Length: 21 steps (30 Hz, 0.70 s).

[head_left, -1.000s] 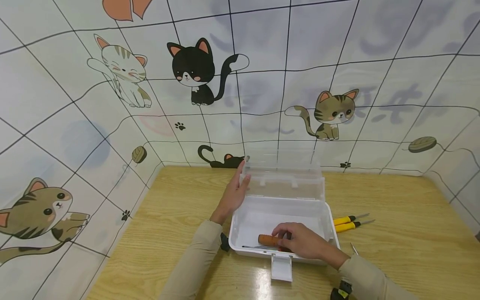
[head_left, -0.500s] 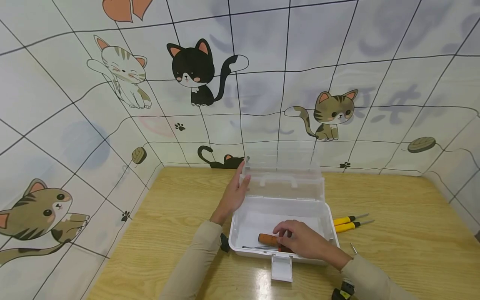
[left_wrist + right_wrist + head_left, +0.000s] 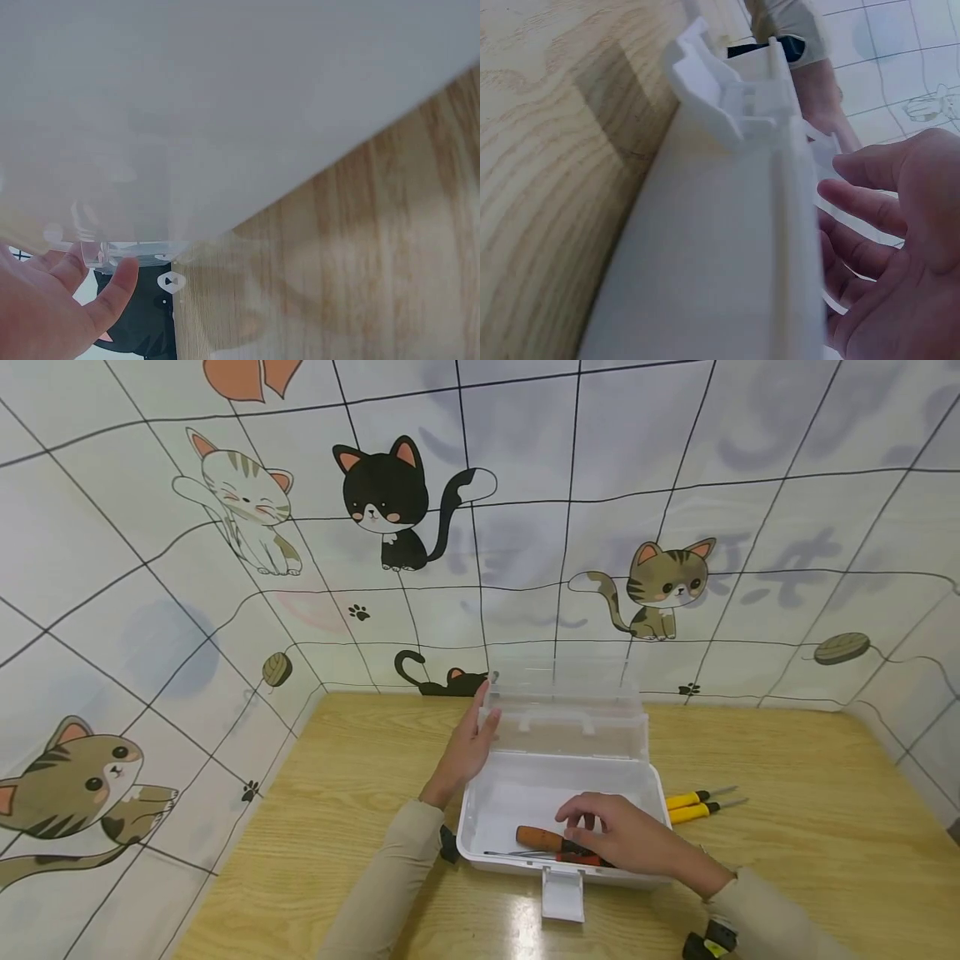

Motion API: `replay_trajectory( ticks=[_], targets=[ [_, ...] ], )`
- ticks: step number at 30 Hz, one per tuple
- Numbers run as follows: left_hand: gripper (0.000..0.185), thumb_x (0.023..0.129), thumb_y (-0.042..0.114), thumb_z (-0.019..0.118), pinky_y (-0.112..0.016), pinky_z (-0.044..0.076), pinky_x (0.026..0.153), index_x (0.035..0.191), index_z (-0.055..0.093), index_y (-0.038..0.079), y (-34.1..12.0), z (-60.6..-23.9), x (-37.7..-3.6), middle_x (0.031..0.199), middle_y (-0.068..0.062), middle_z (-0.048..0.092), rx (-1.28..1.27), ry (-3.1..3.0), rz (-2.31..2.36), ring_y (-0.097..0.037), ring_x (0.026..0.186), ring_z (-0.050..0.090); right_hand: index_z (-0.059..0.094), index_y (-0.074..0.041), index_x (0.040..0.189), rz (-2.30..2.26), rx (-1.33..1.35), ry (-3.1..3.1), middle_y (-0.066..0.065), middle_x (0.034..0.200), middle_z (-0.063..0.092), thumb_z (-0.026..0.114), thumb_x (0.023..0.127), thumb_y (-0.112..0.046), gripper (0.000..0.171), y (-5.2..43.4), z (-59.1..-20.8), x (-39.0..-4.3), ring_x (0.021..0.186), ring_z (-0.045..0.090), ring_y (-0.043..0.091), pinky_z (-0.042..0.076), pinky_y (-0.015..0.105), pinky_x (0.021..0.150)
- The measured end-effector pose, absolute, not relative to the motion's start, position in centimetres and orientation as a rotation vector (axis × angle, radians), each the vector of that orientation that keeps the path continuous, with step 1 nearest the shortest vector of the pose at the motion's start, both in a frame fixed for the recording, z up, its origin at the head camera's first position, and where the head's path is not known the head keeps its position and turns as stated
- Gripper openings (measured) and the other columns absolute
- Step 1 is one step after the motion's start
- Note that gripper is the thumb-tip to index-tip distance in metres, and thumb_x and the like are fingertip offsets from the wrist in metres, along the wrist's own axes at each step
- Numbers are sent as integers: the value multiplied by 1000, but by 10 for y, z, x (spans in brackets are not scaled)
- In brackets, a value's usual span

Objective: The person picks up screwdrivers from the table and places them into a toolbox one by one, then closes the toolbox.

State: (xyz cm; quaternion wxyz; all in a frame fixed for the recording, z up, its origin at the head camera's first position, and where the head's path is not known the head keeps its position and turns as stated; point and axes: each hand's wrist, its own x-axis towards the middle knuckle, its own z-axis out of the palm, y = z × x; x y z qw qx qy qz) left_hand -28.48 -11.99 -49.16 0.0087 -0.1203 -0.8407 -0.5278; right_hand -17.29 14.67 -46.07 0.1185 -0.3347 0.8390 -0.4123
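Note:
A white plastic toolbox (image 3: 517, 793) stands with its clear lid (image 3: 570, 737) raised. My left hand (image 3: 467, 752) grips the lid's left edge, thumb in front and fingers behind; the left wrist view shows the thumb at the clear plastic. Inside the box, by the front wall, lie a tool with a brown and black handle (image 3: 538, 837) and a red-handled screwdriver (image 3: 567, 857) with a thin shaft pointing left. Right over their right ends is my right hand (image 3: 630, 835), which hides part of them. Its fingers are loosely bent with nothing between them, as the right wrist view (image 3: 900, 225) shows.
Two yellow-handled screwdrivers (image 3: 690, 812) lie on the wooden table (image 3: 360, 760) to the right of the box. The white latch (image 3: 562, 896) hangs down at the box's front. A cat-patterned wall covering (image 3: 525, 543) stands behind the table.
My right hand has let go of the tools in the box and shifted a little to the right, uncovering more of both handles. My left hand has stayed on the lid.

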Motion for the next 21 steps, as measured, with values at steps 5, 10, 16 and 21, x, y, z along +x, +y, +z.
replay_trajectory(
  ticks=[5,10,16,21],
  targets=[
    [67,102,61,35,-55,47,98,159,11,37,-120,-492,-285,163,-1,23,-385,-2620,-1644,-32,107,68,68,-12,112,-1247,-1028,2489,-7,97,66,60,100,-21,17,158,-447,-171,81,55,3,47,23,66],
    [67,102,60,36,-55,45,100,159,11,37,-120,-490,-284,164,0,22,-386,-2617,-1656,-31,106,69,69,-17,110,-1267,-1023,2554,-10,94,66,62,99,-17,13,169,-439,-170,79,55,4,47,22,66],
    [66,102,59,36,-56,43,103,159,11,37,-120,-489,-283,164,0,21,-375,-2623,-1661,-32,107,68,69,-20,112,-1339,-968,2593,-12,96,66,63,98,-12,17,183,-428,-167,77,56,7,49,24,65],
    [66,102,60,36,-56,43,102,159,11,39,-120,-490,-284,164,1,21,-374,-2621,-1674,-34,108,68,69,-22,111,-1373,-891,2636,-10,97,67,63,98,-12,18,196,-425,-166,74,58,10,50,25,63]
  ],
)
